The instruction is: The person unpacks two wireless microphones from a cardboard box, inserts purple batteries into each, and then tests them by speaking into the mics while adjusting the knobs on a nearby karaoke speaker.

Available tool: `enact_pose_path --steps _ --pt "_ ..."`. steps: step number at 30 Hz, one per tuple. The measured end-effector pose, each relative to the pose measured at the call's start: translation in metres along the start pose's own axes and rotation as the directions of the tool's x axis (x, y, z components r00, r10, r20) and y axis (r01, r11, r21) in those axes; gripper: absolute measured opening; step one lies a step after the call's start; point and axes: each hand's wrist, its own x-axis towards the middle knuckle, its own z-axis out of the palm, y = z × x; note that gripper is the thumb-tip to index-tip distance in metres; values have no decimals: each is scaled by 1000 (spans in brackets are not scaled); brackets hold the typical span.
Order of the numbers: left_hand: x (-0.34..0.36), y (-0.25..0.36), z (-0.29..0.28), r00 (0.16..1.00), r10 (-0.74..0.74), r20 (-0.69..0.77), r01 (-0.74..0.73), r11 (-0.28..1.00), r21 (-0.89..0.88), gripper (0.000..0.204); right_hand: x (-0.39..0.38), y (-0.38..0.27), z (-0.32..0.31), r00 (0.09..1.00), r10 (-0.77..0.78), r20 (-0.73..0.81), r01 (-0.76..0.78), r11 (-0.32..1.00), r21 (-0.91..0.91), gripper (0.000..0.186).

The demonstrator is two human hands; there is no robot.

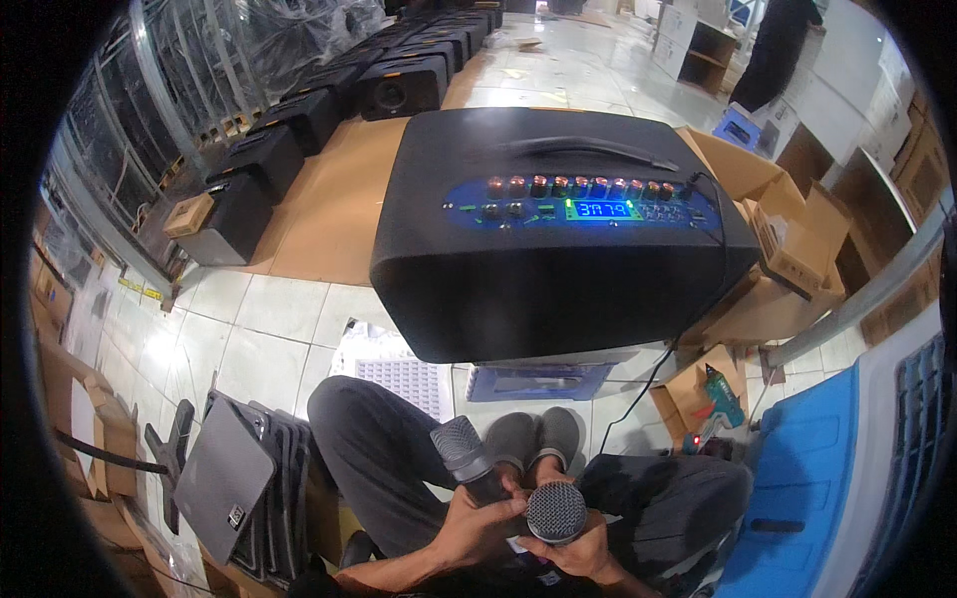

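Over my lap, my left hand (478, 520) is closed around a microphone (463, 450) with a grey mesh head tilted up and to the left. Close beside it, my right hand (586, 550) grips a second microphone (556, 511), its round mesh head facing up at me; its body is mostly hidden. The two hands nearly touch. In front of my knees stands a large black speaker (478, 289) with a carry handle (578, 148) on top. Its control panel (598, 207) has a row of knobs and a lit blue display.
Black speaker grilles (224, 478) are stacked at my left. A green drill-like tool (725, 397) lies on cardboard at the right, near a blue plastic panel (797, 478). An open carton (797, 234) sits behind. Several speakers (399, 88) line the far left; a person (781, 50) stands far right.
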Motion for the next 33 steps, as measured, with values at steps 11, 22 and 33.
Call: enact_pose_path --steps 11,22,33 --pt "18 8 -4 949 -191 252 -33 734 679 29 15 2 0 924 153 -349 -158 987 17 40" --pt "16 25 -12 919 42 392 -339 593 731 21 38 -32 -21 995 -103 2 92 881 -464 38" --pt "38 56 -9 744 243 623 -669 261 696 34 147 -108 -158 813 -550 -194 250 628 -737 7"
